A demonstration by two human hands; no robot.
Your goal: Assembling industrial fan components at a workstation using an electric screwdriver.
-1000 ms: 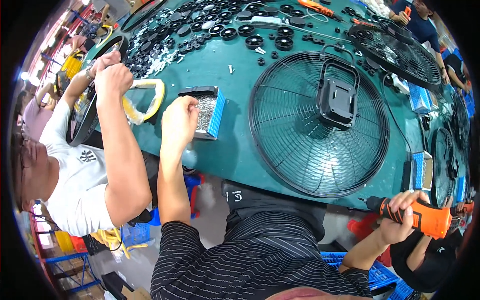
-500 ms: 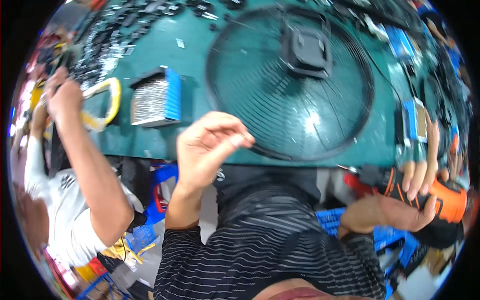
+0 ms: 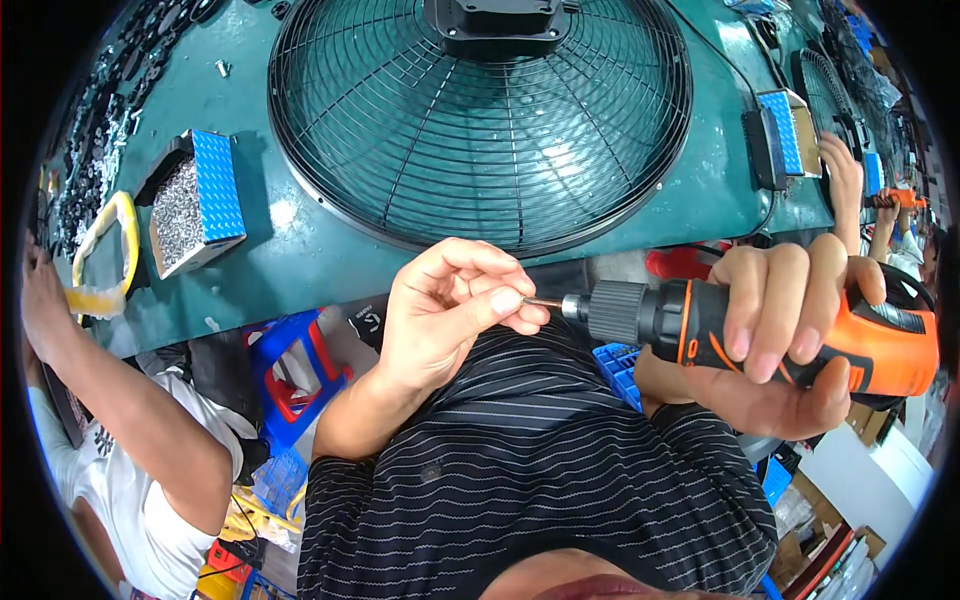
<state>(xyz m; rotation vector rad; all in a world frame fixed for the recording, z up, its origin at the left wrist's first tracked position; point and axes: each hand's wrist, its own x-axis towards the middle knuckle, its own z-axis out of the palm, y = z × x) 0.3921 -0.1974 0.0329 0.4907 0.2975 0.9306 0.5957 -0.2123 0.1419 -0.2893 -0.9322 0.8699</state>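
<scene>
My left hand (image 3: 455, 310) is closed in a pinch, thumb against the fingers. Between its fingertips sits a tiny metal piece that looks like a screw, mostly hidden, with the tip of a driver bit (image 3: 548, 303) meeting it. My right hand (image 3: 780, 320) is wrapped round an orange and black cordless drill (image 3: 615, 312), which lies level, bit pointing left. Both hands are in front of the table's near edge. Beyond them a round black wire fan guard (image 3: 520, 165) rests on the table, a black motor housing (image 3: 500, 28) at its centre.
A blue and white box of small screws (image 3: 180, 215) stands on the green table (image 3: 310, 290), left of the guard. A yellow tape-like ring (image 3: 128, 235) and another person's arm (image 3: 130, 400) are farther left. Another open box (image 3: 795, 130) and another hand (image 3: 845, 180) are at the right.
My right hand has brought the drill up and leftward, so its bit now meets my left fingertips. The left hand has shifted slightly right and down. The view has moved nearer the table.
</scene>
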